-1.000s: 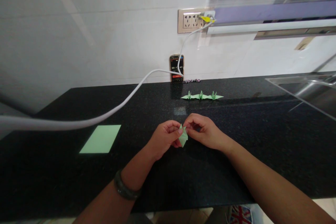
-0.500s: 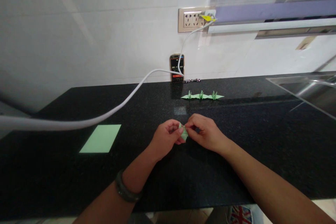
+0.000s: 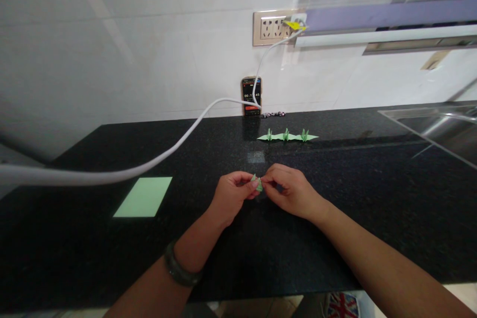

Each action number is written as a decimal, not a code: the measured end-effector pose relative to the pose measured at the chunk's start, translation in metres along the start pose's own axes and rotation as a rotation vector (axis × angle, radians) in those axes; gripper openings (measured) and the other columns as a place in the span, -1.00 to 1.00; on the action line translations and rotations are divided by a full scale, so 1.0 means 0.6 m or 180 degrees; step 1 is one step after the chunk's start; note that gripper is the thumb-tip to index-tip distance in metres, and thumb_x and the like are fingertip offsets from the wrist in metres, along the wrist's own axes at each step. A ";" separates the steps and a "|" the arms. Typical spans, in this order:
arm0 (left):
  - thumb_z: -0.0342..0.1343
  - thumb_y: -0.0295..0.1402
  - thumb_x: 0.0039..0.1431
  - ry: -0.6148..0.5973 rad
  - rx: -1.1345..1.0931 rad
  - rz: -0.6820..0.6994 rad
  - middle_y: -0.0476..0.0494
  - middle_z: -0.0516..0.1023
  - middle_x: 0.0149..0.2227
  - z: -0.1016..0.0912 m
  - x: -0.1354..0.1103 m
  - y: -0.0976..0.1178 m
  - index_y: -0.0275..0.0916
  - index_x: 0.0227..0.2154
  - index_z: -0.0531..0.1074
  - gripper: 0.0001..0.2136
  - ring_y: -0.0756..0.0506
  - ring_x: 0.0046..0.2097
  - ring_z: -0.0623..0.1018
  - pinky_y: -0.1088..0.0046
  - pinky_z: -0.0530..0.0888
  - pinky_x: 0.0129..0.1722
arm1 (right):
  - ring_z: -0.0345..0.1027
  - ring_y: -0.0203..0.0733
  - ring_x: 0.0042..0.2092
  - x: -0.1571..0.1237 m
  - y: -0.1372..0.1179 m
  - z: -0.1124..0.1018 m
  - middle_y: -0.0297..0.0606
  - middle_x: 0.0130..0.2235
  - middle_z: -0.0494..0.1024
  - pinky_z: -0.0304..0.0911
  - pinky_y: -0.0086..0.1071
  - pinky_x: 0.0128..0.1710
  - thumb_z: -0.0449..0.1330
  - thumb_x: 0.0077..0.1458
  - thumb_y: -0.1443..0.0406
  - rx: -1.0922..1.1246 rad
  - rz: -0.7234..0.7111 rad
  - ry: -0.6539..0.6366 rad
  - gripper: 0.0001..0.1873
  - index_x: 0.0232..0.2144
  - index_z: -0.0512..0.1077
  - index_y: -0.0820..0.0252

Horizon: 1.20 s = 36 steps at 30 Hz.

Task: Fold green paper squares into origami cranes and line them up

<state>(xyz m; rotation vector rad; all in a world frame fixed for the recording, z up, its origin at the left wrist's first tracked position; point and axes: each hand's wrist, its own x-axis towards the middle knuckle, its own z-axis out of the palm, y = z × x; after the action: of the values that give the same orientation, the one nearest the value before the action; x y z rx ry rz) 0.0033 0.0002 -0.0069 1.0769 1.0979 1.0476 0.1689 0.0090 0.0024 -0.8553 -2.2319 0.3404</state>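
Observation:
Between my hands, just above the dark countertop (image 3: 283,258), is a small folded piece of green paper (image 3: 260,187) with pointed tips. My left hand (image 3: 235,195) pinches it between thumb and fingers. My right hand (image 3: 288,189) has its thumb and forefinger closed at the paper's right edge; the fingers partly hide the folds. Beyond my hands, three green origami cranes (image 3: 286,135) stand in a row with their wings touching tip to tip. To the left lies a stack or sheet of flat green paper (image 3: 143,198).
A phone (image 3: 251,97) showing a running timer leans against the tiled wall, with a dark beaded strap (image 3: 274,115) beside it. A white cable (image 3: 179,144) arches across the left side from the wall socket (image 3: 274,28). A steel sink (image 3: 443,126) is at the right.
The green paper has been folded narrower, its broad lower flap now drawn up between my fingers. Both hands have shifted only slightly.

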 end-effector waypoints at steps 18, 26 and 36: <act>0.19 -0.26 -0.15 0.0005 0.0211 0.0285 -0.01 0.40 -0.59 -0.002 0.004 -0.002 -0.34 -0.51 0.46 -0.79 0.09 -0.56 0.31 0.55 0.27 -0.55 | 0.24 -0.30 -0.39 0.002 -0.009 0.002 -0.23 -0.45 0.37 0.16 -0.43 -0.41 0.02 0.03 0.40 -0.0352 -0.0008 -0.0110 -0.88 -0.44 0.36 0.27; 0.15 -0.24 -0.10 -0.0015 0.0161 0.0298 -0.02 0.38 -0.55 0.000 0.001 -0.002 -0.32 -0.51 0.43 -0.79 0.06 -0.51 0.33 0.56 0.29 -0.53 | 0.23 -0.31 -0.42 0.002 -0.016 0.004 -0.27 -0.46 0.36 0.14 -0.44 -0.43 0.05 0.01 0.40 -0.0202 0.0060 0.0019 -0.92 -0.46 0.34 0.25; 0.18 -0.24 -0.14 -0.0104 -0.0137 0.0103 -0.06 0.42 -0.48 0.003 -0.001 -0.003 -0.32 -0.43 0.46 -0.76 0.07 -0.49 0.35 0.54 0.33 -0.49 | 0.23 -0.30 -0.41 0.002 -0.019 0.004 -0.24 -0.45 0.37 0.16 -0.43 -0.42 0.01 0.05 0.39 -0.0427 0.0144 0.0075 -0.88 -0.45 0.34 0.24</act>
<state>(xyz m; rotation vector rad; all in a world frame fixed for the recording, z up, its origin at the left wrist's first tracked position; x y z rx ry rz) 0.0051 -0.0008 -0.0084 1.0769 1.0305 1.0709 0.1609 0.0016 0.0066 -0.9766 -2.2361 0.2022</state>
